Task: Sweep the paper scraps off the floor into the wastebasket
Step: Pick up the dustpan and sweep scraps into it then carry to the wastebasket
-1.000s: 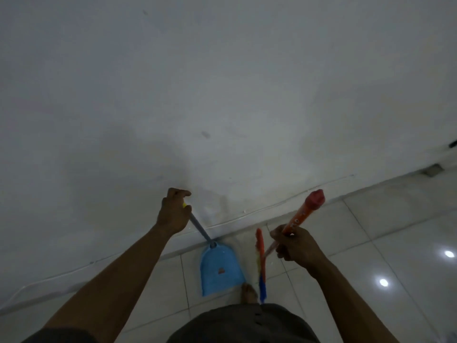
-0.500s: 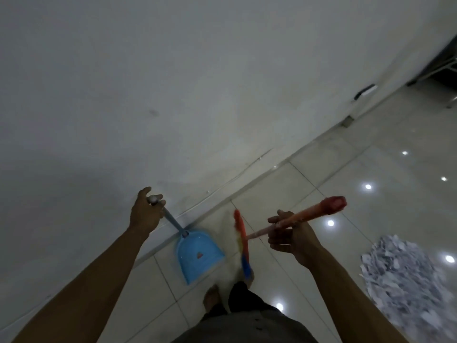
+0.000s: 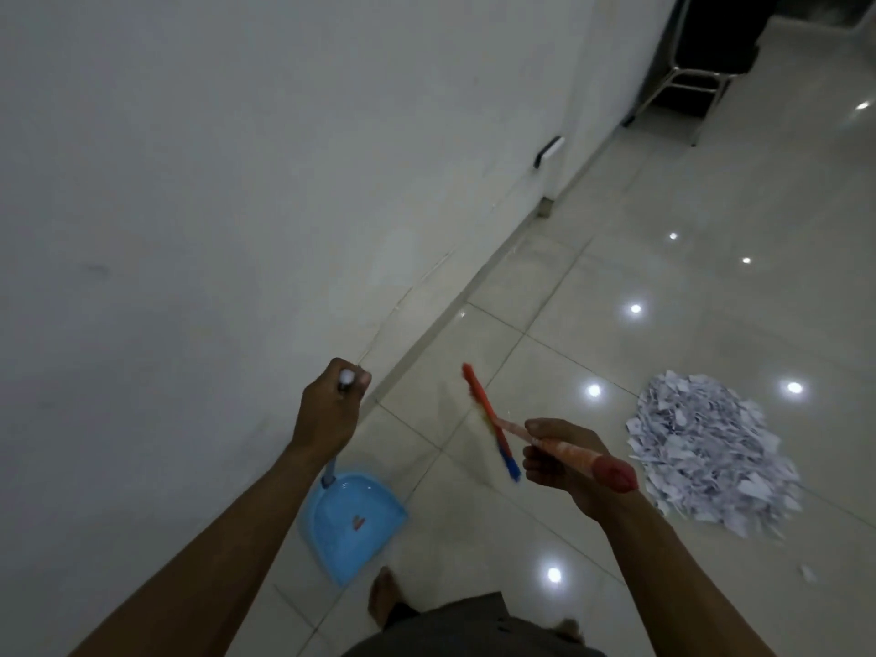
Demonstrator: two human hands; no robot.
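Paper scraps (image 3: 711, 457) are lying in one heaped white pile on the glossy tiled floor (image 3: 663, 277), at the right of the view. The pile is sitting just beyond the right hand (image 3: 564, 459), touching neither hand. The right fingers (image 3: 535, 459) are curling round the orange handle of a broom (image 3: 488, 419). Its orange and blue brush head is pointing left, between the two hands and apart from the pile. The left hand (image 3: 329, 410) is gripping the top of a blue dustpan (image 3: 353, 523) handle, fingers closed round it. The pan is hanging low by the wall (image 3: 237, 182), near a bare foot (image 3: 381, 597). Bare tiles are stretching between brush head and pile, and on past it. The wall is closing off the left side. One stray scrap (image 3: 806, 572) is lying below the pile. Metal-legged furniture (image 3: 682, 92) is standing in the far corner.
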